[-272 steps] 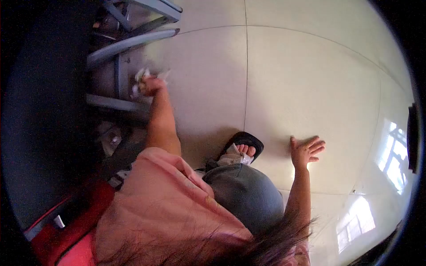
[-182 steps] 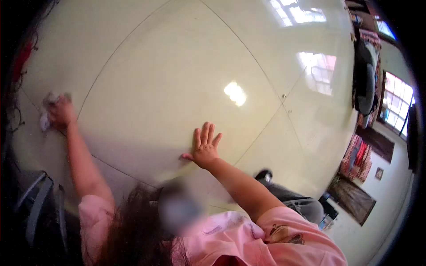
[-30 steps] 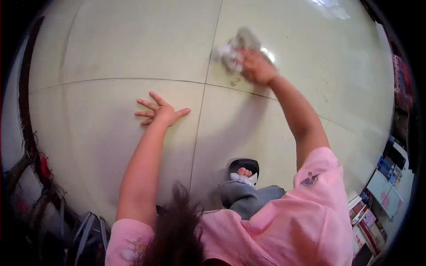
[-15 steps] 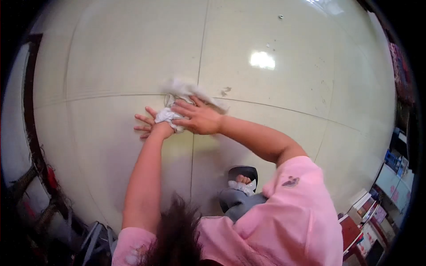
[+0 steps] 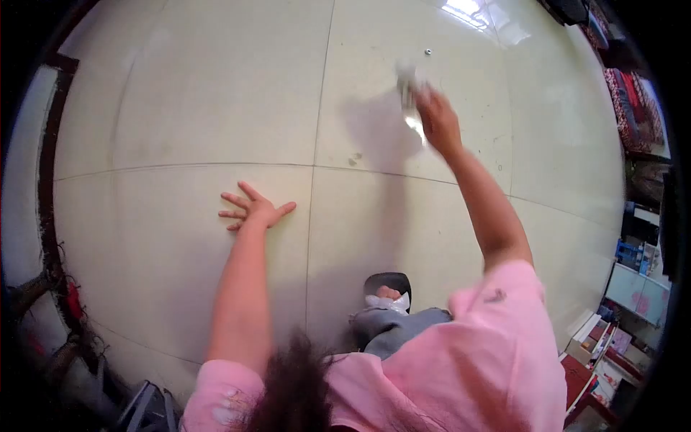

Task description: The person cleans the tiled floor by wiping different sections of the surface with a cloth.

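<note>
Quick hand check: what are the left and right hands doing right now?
Left hand: open, spread on the floor.
Right hand: closed, holding a cloth, motion-blurred.

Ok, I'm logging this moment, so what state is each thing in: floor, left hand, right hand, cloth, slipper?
Floor: shiny, marked in spots.
Left hand: palm down on the floor, fingers spread.
Right hand: holding the cloth, motion-blurred.
Cloth: bunched in the right hand, blurred; floor contact unclear.
Slipper: worn on a foot.

left hand (image 5: 253, 210): splayed on tiled floor (image 5: 216, 86) | right hand (image 5: 442, 125): holds blurred pale cloth (image 5: 407, 81)
</note>
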Demonstrator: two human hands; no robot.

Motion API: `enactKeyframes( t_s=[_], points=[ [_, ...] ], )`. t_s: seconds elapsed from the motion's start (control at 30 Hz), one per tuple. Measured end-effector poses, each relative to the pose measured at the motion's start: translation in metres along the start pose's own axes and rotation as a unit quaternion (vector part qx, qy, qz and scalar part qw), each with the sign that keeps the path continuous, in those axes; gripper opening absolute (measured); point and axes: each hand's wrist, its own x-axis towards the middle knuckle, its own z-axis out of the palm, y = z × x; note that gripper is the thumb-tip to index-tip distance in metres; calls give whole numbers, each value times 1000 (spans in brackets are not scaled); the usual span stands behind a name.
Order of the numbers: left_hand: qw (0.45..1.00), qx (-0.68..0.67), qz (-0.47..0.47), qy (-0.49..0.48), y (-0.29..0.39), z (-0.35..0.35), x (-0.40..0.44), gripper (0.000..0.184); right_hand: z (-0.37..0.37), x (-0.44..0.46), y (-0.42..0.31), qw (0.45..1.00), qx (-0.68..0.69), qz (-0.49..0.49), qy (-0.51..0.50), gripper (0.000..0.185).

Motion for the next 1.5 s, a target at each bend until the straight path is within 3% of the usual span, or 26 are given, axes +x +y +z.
enactKeyframes(
  t_s=[0.03, 0.07, 0.1, 0.13, 0.17, 0.2, 0.23, 0.3, 0.4, 0.5, 0.6, 0.7, 0.77, 0.8, 0.83, 0.9, 1.0, 1.03, 1.1, 1.17, 1.2, 1.27, 1.3, 1.37, 1.47, 1.5],
  points=[
    [1000, -1, 0, -7, -2, 2, 1, 130, -22, -37, -22, 978, -27, 18, -206, 34],
    [1000, -3, 0, 1, -3, 3, 3, 130, -40, -80, -60, 950, 118, 179, -225, 38],
    [1000, -4, 4, 11, -2, 4, 4, 130, -49, -137, -77, 950, 54, -3, -306, 43],
    [1000, 2, 6, 19, -1, 5, 4, 131, -57, -188, -92, 882, 172, 65, -434, 46],
    [1000, 8, 15, 19, -1, 5, 3, 131, -69, -209, -97, 868, 161, -269, -385, 46],
    [1000, 6, 16, 19, -1, 4, 2, 131, -51, -249, -95, 866, 251, -172, -397, 49],
    [1000, 7, 15, 18, -2, 5, 1, 131, -50, -245, -90, 868, 251, -164, -396, 49],
    [999, 22, 23, 21, -3, 9, 5, 131, -35, -223, -67, 838, 259, -266, -400, 51],
    [999, 25, 8, 26, 0, 10, 13, 131, -5, -180, -26, 870, 206, -270, -357, 51],
    [999, 36, 4, 20, -1, 12, 14, 131, 20, -124, 10, 915, 146, -188, -326, 56],
    [998, 51, 1, 21, 1, 12, 15, 131, 58, -58, 45, 963, 101, 85, -233, 55],
    [997, 74, -13, 25, 2, 5, 14, 132, 83, -15, 60, 977, 78, 142, -135, 47],
    [997, 71, -6, -2, 2, 5, 10, 132, 52, 14, 38, 902, 280, 327, 26, 42],
    [997, 82, -12, -3, 4, 5, 10, 132, 37, 11, 31, 901, 269, 315, 130, 40],
    [997, 81, -14, -6, 4, 6, 13, 132, 26, -7, 33, 846, 369, 334, 189, 37],
    [997, 81, -9, -2, 1, 8, 17, 132, 11, -91, 72, 804, 413, 342, 257, 30],
    [998, 67, -12, -5, 3, 5, 14, 133, -80, -204, 59, 760, 212, 507, 348, 22],
    [998, 69, -6, -5, 2, 8, 19, 133, -114, -233, 43, 735, 184, 559, 338, 22],
    [996, 88, -11, 19, -6, 16, 35, 135, -145, -310, 26, 646, 114, 621, 429, 26],
    [996, 80, 7, 28, -6, 17, 36, 135, -165, -405, 16, 649, -94, 716, 239, 38],
    [997, 66, 13, 35, -7, 19, 36, 135, -164, -449, 10, 637, -105, 723, 245, 38],
    [996, 75, 19, 39, -9, 21, 38, 135, -167, -499, -2, 578, -187, 790, -81, 47],
    [996, 70, 11, 47, -8, 21, 37, 135, -155, -502, -7, 571, -190, 795, -77, 47],
    [998, 52, 14, 39, -4, 16, 25, 134, -108, -444, -16, 491, -381, 783, -30, 47],
    [997, 76, 14, 31, -4, 15, 33, 133, -100, -407, 19, 493, -341, 800, 2, 47],
    [996, 82, 5, 29, -4, 15, 34, 133, -89, -410, 47, 526, -343, 778, 0, 47]
  ],
)
